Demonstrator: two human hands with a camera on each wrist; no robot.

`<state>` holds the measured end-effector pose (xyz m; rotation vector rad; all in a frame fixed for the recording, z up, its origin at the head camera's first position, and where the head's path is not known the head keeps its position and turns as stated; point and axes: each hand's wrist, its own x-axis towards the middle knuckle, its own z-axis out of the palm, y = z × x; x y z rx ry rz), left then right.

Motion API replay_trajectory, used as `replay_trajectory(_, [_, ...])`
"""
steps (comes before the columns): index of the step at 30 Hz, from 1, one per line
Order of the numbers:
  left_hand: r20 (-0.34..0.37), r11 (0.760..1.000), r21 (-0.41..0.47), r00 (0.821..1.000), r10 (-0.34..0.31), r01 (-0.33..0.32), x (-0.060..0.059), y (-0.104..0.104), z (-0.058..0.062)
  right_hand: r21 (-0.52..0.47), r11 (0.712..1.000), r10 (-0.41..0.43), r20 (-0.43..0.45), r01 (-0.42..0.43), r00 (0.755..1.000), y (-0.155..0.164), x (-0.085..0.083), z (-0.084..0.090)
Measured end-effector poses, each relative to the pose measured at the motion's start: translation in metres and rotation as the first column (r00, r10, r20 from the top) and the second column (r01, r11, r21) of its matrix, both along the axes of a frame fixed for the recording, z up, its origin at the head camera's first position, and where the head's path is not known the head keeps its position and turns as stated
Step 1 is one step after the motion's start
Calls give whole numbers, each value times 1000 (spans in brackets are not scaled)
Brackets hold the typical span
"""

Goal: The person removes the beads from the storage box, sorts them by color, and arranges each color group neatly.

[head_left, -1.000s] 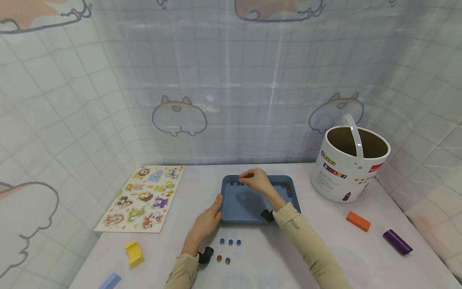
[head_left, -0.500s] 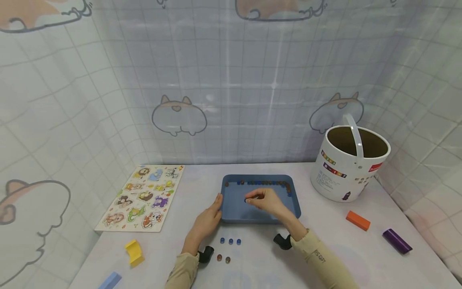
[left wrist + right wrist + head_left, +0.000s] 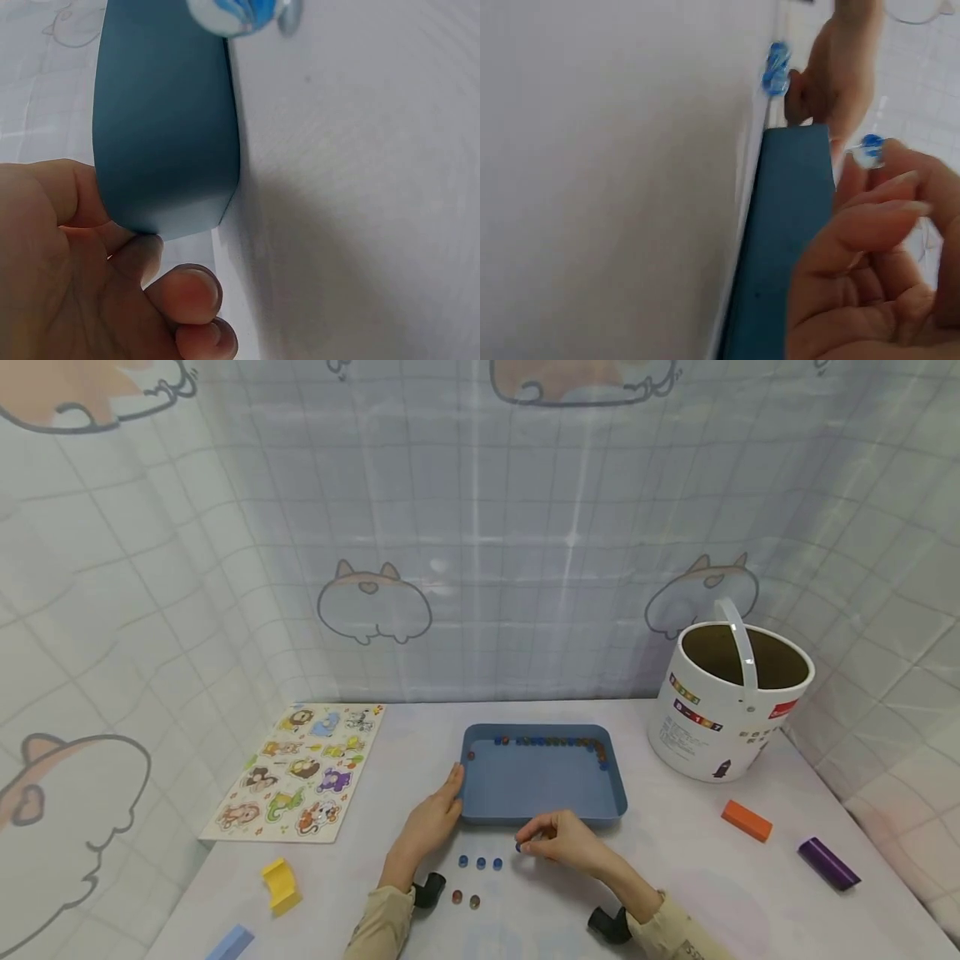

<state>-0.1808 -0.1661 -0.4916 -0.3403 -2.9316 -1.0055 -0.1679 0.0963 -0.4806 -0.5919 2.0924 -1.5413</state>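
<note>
A small glass marble (image 3: 870,146), clear with a blue swirl inside, is pinched between the thumb and fingertips of the right hand (image 3: 562,842); the fingers are curled close around it, leaving only part of the bead in sight; in the head view the marble (image 3: 517,847) shows as a blue speck at the tip of that hand, just above the pale, smooth tabletop (image 3: 697,868).

Just beyond the right hand stands a blue tray (image 3: 540,777), rectangular with rounded corners and a matt, plastic-looking wall; its near wall lies just past the knuckles; a line of small round marbles (image 3: 551,742), dark red and blue, is gathered along its far wall.

The left hand (image 3: 427,822) is laid against the tray's left near corner; in the left wrist view the thumb and fingers (image 3: 184,289) are seen resting on the smooth rounded corner (image 3: 161,150), loosely bent and pressed to it rather than clasped round it.

Just left of the right hand's fingertips a short row of three blue marbles (image 3: 480,862) lies on the table; nearer the person, beside the left wrist, two brownish marbles (image 3: 465,900) lie together.
</note>
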Motion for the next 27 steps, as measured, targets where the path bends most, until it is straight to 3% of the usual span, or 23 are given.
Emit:
replay_trajectory(4, [0,1000,2,1000,1,-1,0,0,1,2,1000,25,0,-25,1000,0,0,-10])
replay_trajectory(9, [2,1000,-16,1000,-5,5,-1,0,0,38,998,45,-75,-43,996,-7,4,-24])
replay_trajectory(14, [-13,1000,-19,1000,-12,12,-1,0,0,96,995,-3,-180,21,984,-12,9,-30])
replay_trajectory(18, [-24,999,-25,999,-25,24,-1,-1,1,134,990,-20,-215,49,976,-14,10,-32])
replay_trajectory(22, [-14,1000,-20,1000,-21,21,0,-1,2,125,991,-19,-199,45,980,-14,11,-28])
replay_trajectory(27, [-4,1000,-16,1000,-9,9,1,0,3,94,995,-15,-192,34,981,-9,9,-9])
